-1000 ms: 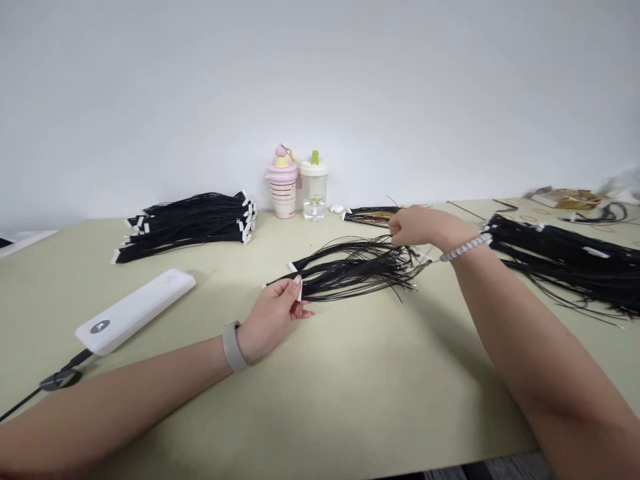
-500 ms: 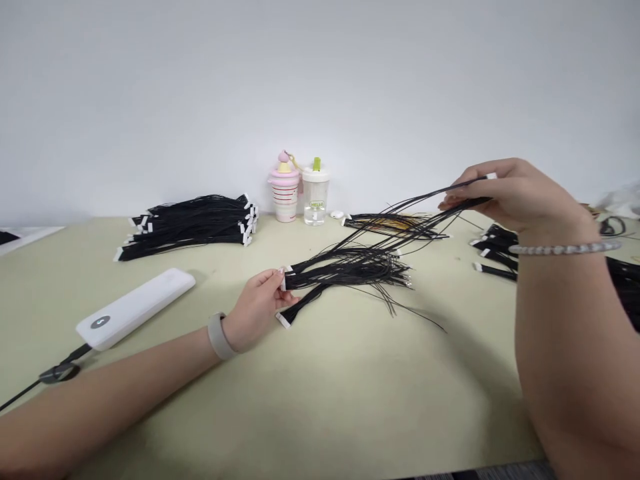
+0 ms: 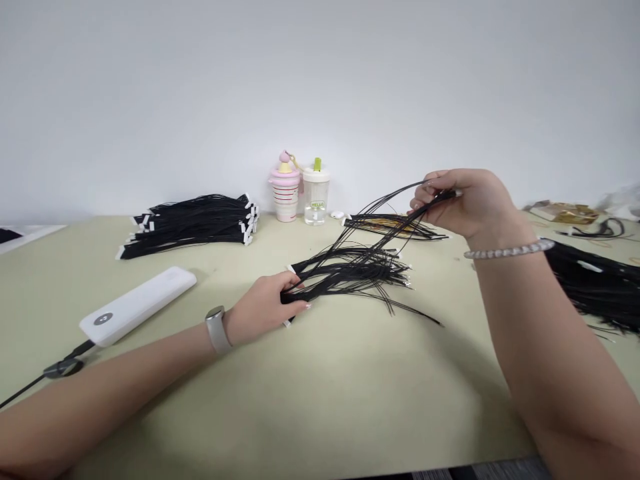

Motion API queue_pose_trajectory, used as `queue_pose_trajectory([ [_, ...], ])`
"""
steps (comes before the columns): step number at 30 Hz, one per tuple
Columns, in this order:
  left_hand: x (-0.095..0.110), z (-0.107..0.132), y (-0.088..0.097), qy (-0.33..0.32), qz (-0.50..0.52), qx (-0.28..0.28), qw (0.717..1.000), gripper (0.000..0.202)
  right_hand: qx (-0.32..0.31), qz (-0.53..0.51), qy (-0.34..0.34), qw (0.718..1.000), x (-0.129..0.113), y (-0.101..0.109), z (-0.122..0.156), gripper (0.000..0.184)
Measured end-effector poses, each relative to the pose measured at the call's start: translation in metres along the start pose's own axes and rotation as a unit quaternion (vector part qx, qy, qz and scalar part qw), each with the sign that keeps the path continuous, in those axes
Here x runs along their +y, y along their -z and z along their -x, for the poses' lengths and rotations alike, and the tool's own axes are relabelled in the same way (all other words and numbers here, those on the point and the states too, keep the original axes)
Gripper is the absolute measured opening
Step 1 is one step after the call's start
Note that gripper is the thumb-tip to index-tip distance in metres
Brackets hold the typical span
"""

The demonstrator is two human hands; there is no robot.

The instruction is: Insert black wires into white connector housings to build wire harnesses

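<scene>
A loose bundle of thin black wires (image 3: 357, 272) lies in the middle of the table, its white connector ends toward me on the left. My left hand (image 3: 263, 308) presses down on those connector ends with fingers closed over them. My right hand (image 3: 465, 203) is raised above the table at the right, pinching a few black wires (image 3: 387, 223) that slope down to the bundle.
A stack of black wire sets (image 3: 193, 223) lies at the back left. A white power bank (image 3: 137, 305) with a cable sits at the left. A pink cup (image 3: 285, 187) and a clear cup (image 3: 316, 191) stand by the wall. More black wires (image 3: 597, 283) lie at the right.
My right hand has come down and leftward with the pinched wires. My left hand has flattened onto the connector ends of the bundle.
</scene>
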State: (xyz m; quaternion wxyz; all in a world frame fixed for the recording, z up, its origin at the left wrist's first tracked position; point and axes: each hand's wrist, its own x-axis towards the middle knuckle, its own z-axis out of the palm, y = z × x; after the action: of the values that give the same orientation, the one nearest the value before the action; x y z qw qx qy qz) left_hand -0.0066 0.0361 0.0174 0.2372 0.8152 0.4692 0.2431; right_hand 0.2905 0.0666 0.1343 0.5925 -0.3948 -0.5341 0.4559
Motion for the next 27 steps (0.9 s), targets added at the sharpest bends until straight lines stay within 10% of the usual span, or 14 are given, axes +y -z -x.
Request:
queue_pose_trajectory([
  [15, 0.007, -0.004, 0.012, 0.080, 0.189, -0.042, 0.978, 0.034, 0.097, 0.026, 0.026, 0.995, -0.012, 0.013, 0.003, 0.010],
  [27, -0.004, -0.004, 0.011, 0.066, 0.284, -0.068, 0.954, 0.051, 0.027, -0.063, 0.039, 0.997, -0.024, 0.004, 0.012, 0.011],
])
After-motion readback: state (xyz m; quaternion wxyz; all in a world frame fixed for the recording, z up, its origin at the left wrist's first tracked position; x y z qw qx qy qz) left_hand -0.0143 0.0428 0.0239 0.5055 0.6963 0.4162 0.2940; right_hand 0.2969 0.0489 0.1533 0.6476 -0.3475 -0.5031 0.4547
